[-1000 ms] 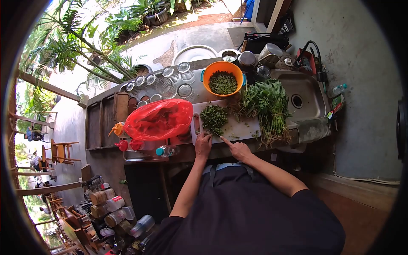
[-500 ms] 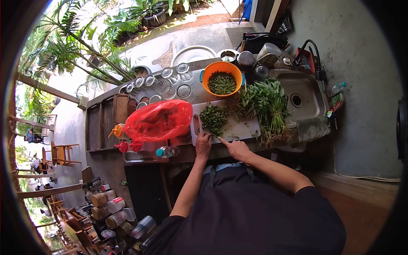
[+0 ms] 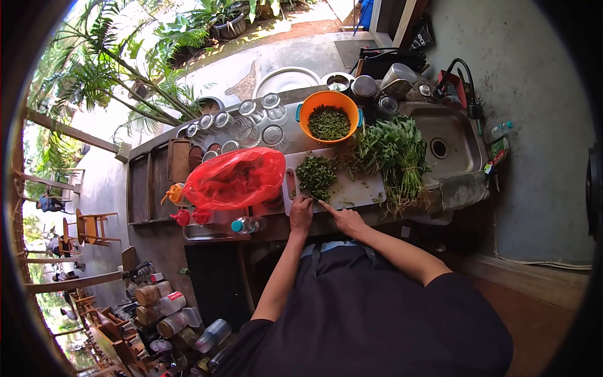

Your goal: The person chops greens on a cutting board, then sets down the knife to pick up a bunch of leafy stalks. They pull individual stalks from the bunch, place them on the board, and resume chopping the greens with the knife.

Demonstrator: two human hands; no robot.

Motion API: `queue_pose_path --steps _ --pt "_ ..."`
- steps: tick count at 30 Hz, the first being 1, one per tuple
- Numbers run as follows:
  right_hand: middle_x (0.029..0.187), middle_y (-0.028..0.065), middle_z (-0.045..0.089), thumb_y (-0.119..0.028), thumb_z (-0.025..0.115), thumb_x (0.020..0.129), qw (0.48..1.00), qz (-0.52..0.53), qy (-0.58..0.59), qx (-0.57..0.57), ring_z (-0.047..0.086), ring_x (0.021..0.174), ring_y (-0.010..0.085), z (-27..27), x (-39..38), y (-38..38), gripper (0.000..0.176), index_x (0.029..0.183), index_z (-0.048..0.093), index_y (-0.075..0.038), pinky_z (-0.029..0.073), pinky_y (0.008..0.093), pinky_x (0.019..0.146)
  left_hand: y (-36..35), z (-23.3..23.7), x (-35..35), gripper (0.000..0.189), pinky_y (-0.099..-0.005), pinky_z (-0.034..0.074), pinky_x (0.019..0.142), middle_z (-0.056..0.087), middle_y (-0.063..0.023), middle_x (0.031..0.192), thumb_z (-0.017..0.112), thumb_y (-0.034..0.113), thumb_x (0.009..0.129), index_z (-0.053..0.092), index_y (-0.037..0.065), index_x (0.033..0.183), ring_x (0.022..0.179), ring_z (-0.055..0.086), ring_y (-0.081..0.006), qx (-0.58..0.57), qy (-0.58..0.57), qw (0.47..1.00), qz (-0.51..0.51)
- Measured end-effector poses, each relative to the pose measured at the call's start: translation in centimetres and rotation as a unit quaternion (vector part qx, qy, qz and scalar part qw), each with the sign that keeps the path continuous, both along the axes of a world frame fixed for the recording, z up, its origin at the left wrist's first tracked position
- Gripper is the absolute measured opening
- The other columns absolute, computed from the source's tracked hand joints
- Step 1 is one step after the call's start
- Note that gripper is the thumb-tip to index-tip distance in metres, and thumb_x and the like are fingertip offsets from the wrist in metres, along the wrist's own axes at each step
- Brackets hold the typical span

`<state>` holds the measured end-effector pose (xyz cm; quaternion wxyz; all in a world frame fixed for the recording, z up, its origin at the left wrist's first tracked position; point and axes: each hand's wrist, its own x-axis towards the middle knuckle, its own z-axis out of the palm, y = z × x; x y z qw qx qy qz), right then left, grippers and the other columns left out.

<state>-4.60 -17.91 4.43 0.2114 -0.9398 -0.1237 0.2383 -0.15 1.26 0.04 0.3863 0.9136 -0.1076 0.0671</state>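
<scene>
A white cutting board (image 3: 361, 188) lies on the counter in front of me, with a heap of chopped leafy greens (image 3: 316, 174) on its left half. At the board's near edge, my left hand (image 3: 301, 215) has its fingers closed on some greens beside the heap. My right hand (image 3: 348, 222) is closed on a knife, index finger stretched forward toward the left fingertips; most of the knife is hidden. A big bundle of long-stemmed greens with roots (image 3: 402, 166) rests over the board's right end. Beyond the board stands an orange colander (image 3: 306, 125) holding chopped greens.
Left of the board sits an open red plastic bag (image 3: 235, 179), with a capped bottle (image 3: 247, 225) near it. Several upturned glasses (image 3: 247, 108) stand behind. A steel sink (image 3: 468, 141) is at the right, and metal canisters (image 3: 363, 87) line the back.
My right hand has shifted slightly left, toward my left hand, and the right forearm moved with it. My left hand stays in nearly the same place.
</scene>
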Motion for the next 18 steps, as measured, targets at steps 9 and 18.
queue_pose_path --steps 9,18 --pt "0.079 0.0245 0.067 -0.007 0.045 0.09 1.0 0.013 -0.02 0.006 0.067 0.07 0.0427 -0.2 -1.0 -1.3 0.084 0.157 0.008 -0.043 0.054 0.055 0.069 -0.2 1.1 -0.3 0.01 -0.0395 0.051 0.082 0.068 -0.009 0.09 0.072 0.013 0.082 0.075 0.007 0.089 0.091 0.064 -0.0301 0.072 -0.036 0.995 0.055" --pt "0.078 0.0238 0.066 -0.009 0.046 0.091 0.999 0.018 -0.026 -0.004 0.066 0.071 0.0426 0.9 -0.7 -1.3 0.082 0.157 0.008 -0.04 0.054 0.0544 0.071 0.2 0.7 -0.5 0.009 -0.0375 0.049 0.08 0.065 -0.004 0.09 0.073 0.014 0.082 0.075 0.01 0.089 0.095 0.06 -0.0251 0.108 -0.039 0.993 0.029"
